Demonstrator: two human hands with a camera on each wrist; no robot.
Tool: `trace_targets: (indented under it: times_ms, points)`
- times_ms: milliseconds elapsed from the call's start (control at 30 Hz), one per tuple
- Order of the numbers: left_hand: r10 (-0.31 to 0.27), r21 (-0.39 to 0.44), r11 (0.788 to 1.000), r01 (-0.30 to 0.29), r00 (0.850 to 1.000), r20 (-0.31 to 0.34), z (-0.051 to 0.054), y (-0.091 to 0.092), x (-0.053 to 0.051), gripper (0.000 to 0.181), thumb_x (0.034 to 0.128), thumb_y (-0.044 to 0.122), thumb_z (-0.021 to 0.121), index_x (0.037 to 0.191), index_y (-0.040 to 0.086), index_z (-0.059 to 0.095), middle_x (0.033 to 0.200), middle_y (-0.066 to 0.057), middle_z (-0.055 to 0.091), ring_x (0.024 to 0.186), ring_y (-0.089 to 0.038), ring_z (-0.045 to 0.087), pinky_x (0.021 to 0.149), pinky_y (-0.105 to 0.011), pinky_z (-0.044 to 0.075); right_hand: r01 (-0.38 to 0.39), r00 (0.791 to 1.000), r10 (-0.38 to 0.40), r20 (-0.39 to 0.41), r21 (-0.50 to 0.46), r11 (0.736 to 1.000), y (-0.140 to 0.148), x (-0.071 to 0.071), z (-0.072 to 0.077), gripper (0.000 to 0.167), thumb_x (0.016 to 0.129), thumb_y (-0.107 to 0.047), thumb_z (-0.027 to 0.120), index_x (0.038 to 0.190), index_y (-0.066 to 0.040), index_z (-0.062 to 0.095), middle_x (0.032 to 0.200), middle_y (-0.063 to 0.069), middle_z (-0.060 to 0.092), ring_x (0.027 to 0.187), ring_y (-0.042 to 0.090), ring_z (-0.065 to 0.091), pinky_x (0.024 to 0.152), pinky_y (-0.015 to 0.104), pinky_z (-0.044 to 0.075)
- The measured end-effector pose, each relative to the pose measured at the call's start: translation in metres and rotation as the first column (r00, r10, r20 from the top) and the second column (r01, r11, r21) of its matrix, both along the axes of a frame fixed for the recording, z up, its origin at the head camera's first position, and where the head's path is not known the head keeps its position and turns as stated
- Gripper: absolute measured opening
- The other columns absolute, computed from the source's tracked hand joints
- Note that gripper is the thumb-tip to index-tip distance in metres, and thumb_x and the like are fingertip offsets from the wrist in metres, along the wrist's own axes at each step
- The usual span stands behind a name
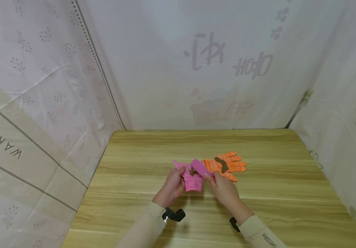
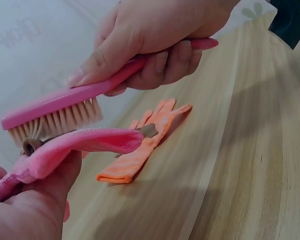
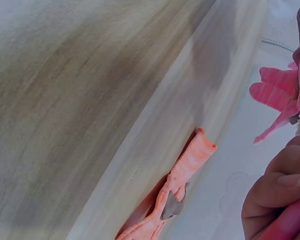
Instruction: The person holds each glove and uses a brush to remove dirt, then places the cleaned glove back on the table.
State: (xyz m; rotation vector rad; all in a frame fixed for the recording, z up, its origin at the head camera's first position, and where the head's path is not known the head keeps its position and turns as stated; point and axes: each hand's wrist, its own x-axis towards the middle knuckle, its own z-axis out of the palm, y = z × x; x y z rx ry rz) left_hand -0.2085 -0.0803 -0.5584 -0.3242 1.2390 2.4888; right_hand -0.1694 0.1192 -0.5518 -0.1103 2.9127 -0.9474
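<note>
A pink knitted glove with a brown patch is held up off the table by my left hand, its thumb on top. My right hand grips the handle of a pink brush. In the left wrist view the pale bristles of the brush touch the brown lump on the glove, and the right hand has its fingers curled round the handle. The right wrist view shows the glove's limp fingers hanging beside the bristles.
An orange glove with a brown patch lies flat on the wooden table, just beyond the right hand. Patterned white cloth hangs behind the table and along both sides.
</note>
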Motion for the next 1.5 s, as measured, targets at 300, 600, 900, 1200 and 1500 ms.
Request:
trace_targets:
  times_ms: [300,600,900,1200,1500]
  points:
    - [-0.021,0.015,1.0,0.021,0.999,-0.025,-0.001,0.001,0.0,0.021,0.1091,0.015,0.041,0.124,0.0,0.042,0.107,-0.003,0.067,0.1,-0.01,0.068,0.09,-0.026,0.058,0.032,0.999,-0.032,0.004,-0.122,0.992,-0.006,0.0,0.006,0.054,0.105,-0.058,0.037,0.095,-0.008,0.054,0.067,0.003,0.044,0.057,0.016,0.04,0.051,0.029,0.031]
    - [-0.035,0.019,0.999,0.036,0.999,-0.025,0.001,0.015,0.001,0.018,0.1084,0.01,0.037,0.121,0.001,0.046,0.096,0.002,0.064,0.084,0.001,0.062,0.078,-0.014,0.054,-0.001,1.0,0.0,-0.022,-0.084,0.996,-0.025,-0.001,0.014,0.063,0.105,-0.059,0.036,0.126,-0.005,0.06,0.075,0.002,0.055,0.068,0.017,0.053,0.063,0.035,0.045]
    - [-0.014,0.01,1.0,0.014,1.0,-0.014,0.0,0.013,0.001,0.014,0.109,0.013,0.04,0.117,0.003,0.044,0.094,0.002,0.064,0.083,-0.001,0.063,0.076,-0.016,0.055,-0.002,0.999,0.0,-0.047,-0.037,0.999,-0.012,0.001,0.002,0.062,0.104,-0.061,0.036,0.112,-0.005,0.061,0.091,0.007,0.066,0.085,0.024,0.065,0.07,0.042,0.052]
    - [0.001,0.015,1.0,0.0,1.0,-0.009,0.0,0.009,0.001,0.014,0.1082,0.011,0.041,0.118,0.001,0.041,0.097,0.0,0.065,0.088,-0.003,0.065,0.081,-0.017,0.056,0.001,1.0,-0.002,-0.029,-0.033,0.999,-0.008,0.003,0.003,0.053,0.105,-0.058,0.038,0.095,-0.009,0.055,0.067,0.001,0.045,0.059,0.016,0.043,0.052,0.03,0.031]
    - [0.036,0.027,0.999,-0.037,0.999,0.025,0.002,0.003,0.001,0.018,0.109,0.012,0.04,0.122,0.001,0.038,0.102,-0.002,0.064,0.092,-0.005,0.067,0.084,-0.02,0.058,0.005,1.0,-0.005,-0.005,-0.042,0.999,-0.001,0.003,-0.001,0.066,0.104,-0.062,0.035,0.115,-0.002,0.061,0.076,0.005,0.059,0.067,0.019,0.055,0.057,0.034,0.042]
